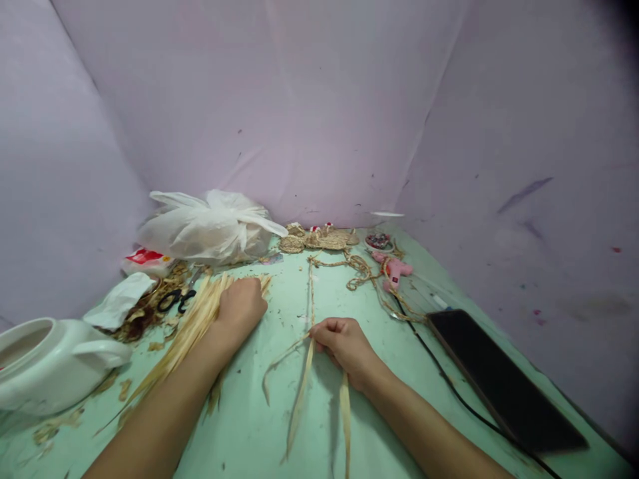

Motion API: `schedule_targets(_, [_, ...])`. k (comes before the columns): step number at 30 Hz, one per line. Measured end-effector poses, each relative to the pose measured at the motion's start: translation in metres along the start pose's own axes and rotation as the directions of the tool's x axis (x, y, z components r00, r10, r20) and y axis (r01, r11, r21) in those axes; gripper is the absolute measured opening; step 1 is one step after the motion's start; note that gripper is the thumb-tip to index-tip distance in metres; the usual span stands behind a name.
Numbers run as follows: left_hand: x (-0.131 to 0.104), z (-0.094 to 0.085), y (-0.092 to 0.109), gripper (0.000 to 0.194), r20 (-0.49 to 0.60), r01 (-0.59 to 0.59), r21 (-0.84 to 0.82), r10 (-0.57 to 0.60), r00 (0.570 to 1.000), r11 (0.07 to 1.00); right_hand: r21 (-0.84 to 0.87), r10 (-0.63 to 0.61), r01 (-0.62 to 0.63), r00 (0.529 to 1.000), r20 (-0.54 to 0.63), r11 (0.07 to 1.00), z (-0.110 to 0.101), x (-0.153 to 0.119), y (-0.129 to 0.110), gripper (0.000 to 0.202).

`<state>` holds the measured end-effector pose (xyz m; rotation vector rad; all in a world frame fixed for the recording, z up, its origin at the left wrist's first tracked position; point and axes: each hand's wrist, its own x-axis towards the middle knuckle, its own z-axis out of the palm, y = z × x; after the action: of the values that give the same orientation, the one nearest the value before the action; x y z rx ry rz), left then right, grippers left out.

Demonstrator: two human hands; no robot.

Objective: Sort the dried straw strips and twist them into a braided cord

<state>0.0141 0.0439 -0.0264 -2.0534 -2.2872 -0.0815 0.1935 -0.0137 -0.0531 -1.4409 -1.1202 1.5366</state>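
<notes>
My right hand (347, 346) pinches the near end of a thin braided cord (313, 293) between thumb and fingertips. From that grip, loose dried leaf strips (302, 406) fan out toward me; one hangs below the palm. The cord runs straight away from me, then bends right into a loose tangle (362, 269). My left hand (243, 307) is closed, knuckles up, at the far end of a bundle of pale dried leaf strips (192, 326). Its fingertips are curled under and mostly hidden among the strips.
Left of the bundle lie black-handled scissors (176, 301), leaf scraps and a white teapot (60, 359). A white plastic bag (214, 229) and woven pieces (329, 239) sit by the wall. On the right are a pink glue gun (395, 269), its black cable and a dark tablet (504, 379).
</notes>
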Motion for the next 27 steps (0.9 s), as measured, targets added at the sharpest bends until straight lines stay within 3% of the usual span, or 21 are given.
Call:
schedule_targets(2, [0.001, 0.0, -0.002, 0.024, -0.028, 0.017, -0.046, -0.018, 0.999, 0.999, 0.007, -0.003, 0.003, 1.0, 0.002, 1.0, 0.0, 0.001, 0.0, 0.011])
schedule_targets(5, [0.005, -0.001, -0.007, 0.022, -0.088, 0.042, -0.265, -0.068, 0.994, 0.963, 0.016, -0.011, 0.011, 1.0, 0.008, 1.0, 0.0, 0.002, 0.001, 0.009])
schedule_targets(9, [0.011, -0.007, -0.012, 0.023, -0.127, 0.048, -0.622, -0.161, 0.979, 0.781, 0.009, -0.013, 0.013, 1.0, 0.004, 1.0, 0.0, 0.001, 0.0, 0.01])
schedule_targets(11, [0.007, -0.022, -0.011, 0.022, -0.159, 0.0, -0.745, -0.177, 0.971, 0.667, 0.004, -0.008, 0.008, 1.0, 0.003, 1.0, 0.0, 0.0, -0.001, 0.011])
schedule_targets(14, [-0.014, -0.061, -0.007, 0.023, -0.302, -0.171, -0.835, -0.176, 0.937, 0.523, 0.013, 0.0, 0.0, 1.0, 0.006, 1.0, -0.001, -0.001, -0.001, 0.012])
schedule_targets(16, [-0.03, -0.086, -0.005, 0.021, -0.326, -0.205, -0.84, -0.165, 0.931, 0.502, 0.022, -0.002, 0.001, 1.0, 0.018, 1.0, -0.001, 0.0, -0.001, 0.012])
schedule_targets(17, [-0.037, -0.095, -0.004, 0.019, -0.267, -0.177, -0.818, -0.087, 0.96, 0.547, 0.026, -0.003, 0.002, 1.0, 0.023, 1.0, -0.002, 0.0, -0.001, 0.012])
schedule_targets(18, [-0.042, -0.099, -0.003, 0.016, -0.15, -0.155, -0.769, 0.06, 0.987, 0.62, 0.028, -0.004, 0.004, 1.0, 0.025, 1.0, -0.002, 0.0, 0.0, 0.012])
schedule_targets(19, [-0.045, -0.099, -0.002, 0.014, -0.024, -0.165, -0.702, 0.209, 0.978, 0.692, 0.03, -0.006, 0.005, 1.0, 0.027, 1.0, -0.002, 0.0, 0.0, 0.012])
schedule_targets(21, [-0.045, -0.086, 0.0, 0.011, 0.214, -0.25, -0.555, 0.426, 0.879, 0.794, 0.032, -0.009, 0.008, 1.0, 0.025, 0.999, -0.002, -0.001, 0.0, 0.014])
schedule_targets(22, [-0.044, -0.076, 0.002, 0.01, 0.293, -0.284, -0.503, 0.47, 0.833, 0.816, 0.033, -0.01, 0.01, 1.0, 0.023, 0.999, -0.002, -0.001, 0.0, 0.014])
schedule_targets(25, [-0.039, -0.046, 0.01, 0.009, 0.488, -0.215, -0.489, 0.47, 0.736, 0.845, 0.038, -0.011, 0.011, 1.0, 0.013, 0.999, -0.002, -0.002, 0.0, 0.015])
schedule_targets(27, [-0.037, -0.034, 0.016, 0.011, 0.538, -0.145, -0.552, 0.484, 0.69, 0.821, 0.042, -0.007, 0.006, 1.0, 0.011, 0.999, -0.001, -0.001, 0.0, 0.014])
